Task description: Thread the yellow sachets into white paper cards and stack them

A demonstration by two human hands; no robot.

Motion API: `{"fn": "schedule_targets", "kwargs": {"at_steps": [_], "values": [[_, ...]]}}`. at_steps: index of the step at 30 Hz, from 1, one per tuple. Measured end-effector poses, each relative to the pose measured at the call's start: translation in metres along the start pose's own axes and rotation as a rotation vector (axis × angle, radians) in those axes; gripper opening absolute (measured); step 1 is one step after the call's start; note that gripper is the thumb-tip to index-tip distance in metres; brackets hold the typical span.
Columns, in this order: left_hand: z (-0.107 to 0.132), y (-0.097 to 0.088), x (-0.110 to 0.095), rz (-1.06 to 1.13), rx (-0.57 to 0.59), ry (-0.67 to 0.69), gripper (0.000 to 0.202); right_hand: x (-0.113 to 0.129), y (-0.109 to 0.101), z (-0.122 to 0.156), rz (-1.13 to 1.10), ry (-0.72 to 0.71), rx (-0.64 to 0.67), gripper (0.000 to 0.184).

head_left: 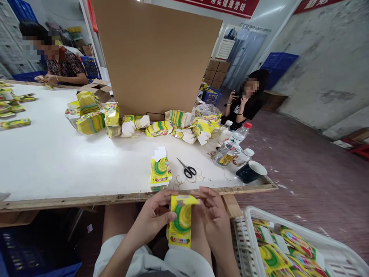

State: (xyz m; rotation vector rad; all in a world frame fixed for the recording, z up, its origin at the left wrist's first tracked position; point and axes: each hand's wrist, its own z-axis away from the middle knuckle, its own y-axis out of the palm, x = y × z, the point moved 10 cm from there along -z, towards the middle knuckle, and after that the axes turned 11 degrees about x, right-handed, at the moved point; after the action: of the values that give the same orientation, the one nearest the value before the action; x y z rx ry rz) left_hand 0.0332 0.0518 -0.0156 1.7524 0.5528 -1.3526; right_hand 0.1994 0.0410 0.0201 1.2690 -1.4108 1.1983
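A small yellow box (181, 225) with a green and yellow swirl is held upright over my lap, just off the table's front edge. My left hand (155, 215) grips it along its left side, with the thumb across the front. At its top right, my right hand (213, 215) has curled, slightly blurred fingers at the top flap, which sticks out to the right. On the table ahead lies a stack of flat yellow cartons (160, 171). Black-handled scissors (188, 170) rest right of that stack, among loose rubber bands (180, 182).
Bundles of yellow cartons (158, 128) line the table (57, 161) below a tall cardboard sheet (158, 57). Bottles and a dark cup (251, 172) stand at the right corner. A white basket (248, 231) with boxes is at lower right. Two people sit across.
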Motion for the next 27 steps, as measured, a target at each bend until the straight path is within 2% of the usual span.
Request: {"fn": "schedule_targets", "kwargs": {"at_steps": [3, 5, 8, 10, 17, 20, 22, 24, 26, 27], "values": [[0.001, -0.007, -0.003, -0.148, -0.085, 0.023, 0.03, -0.006, 0.01, -0.001, 0.014, 0.073, 0.129, 0.035], [0.001, -0.003, -0.004, -0.17, -0.068, 0.024, 0.032, -0.011, 0.019, 0.0, 0.098, 0.132, 0.22, 0.037], [0.0, 0.006, -0.002, -0.132, 0.011, -0.003, 0.039, -0.01, 0.017, 0.0, 0.251, 0.127, 0.162, 0.038], [-0.001, 0.007, 0.0, -0.081, 0.02, -0.025, 0.043, -0.008, 0.016, 0.001, 0.309, 0.111, 0.105, 0.037], [-0.001, 0.003, 0.003, 0.081, -0.044, -0.008, 0.042, -0.01, 0.025, -0.001, 0.228, 0.118, 0.132, 0.034], [-0.002, 0.011, 0.002, 0.05, -0.037, 0.011, 0.039, 0.002, 0.019, -0.001, 0.207, 0.02, 0.062, 0.028], [-0.004, 0.015, -0.001, -0.051, -0.023, 0.017, 0.036, 0.014, 0.011, 0.006, 0.231, -0.066, 0.038, 0.021], [-0.005, 0.005, -0.011, -0.288, -0.086, 0.057, 0.036, 0.037, -0.018, 0.023, 0.4, -0.164, -0.13, 0.015], [-0.002, -0.016, -0.028, -0.636, -0.244, 0.125, 0.044, 0.068, -0.06, 0.054, 0.69, -0.239, -0.437, 0.014], [-0.001, -0.026, -0.036, -0.81, -0.331, 0.154, 0.052, 0.081, -0.079, 0.07, 0.811, -0.248, -0.573, 0.02]]}}
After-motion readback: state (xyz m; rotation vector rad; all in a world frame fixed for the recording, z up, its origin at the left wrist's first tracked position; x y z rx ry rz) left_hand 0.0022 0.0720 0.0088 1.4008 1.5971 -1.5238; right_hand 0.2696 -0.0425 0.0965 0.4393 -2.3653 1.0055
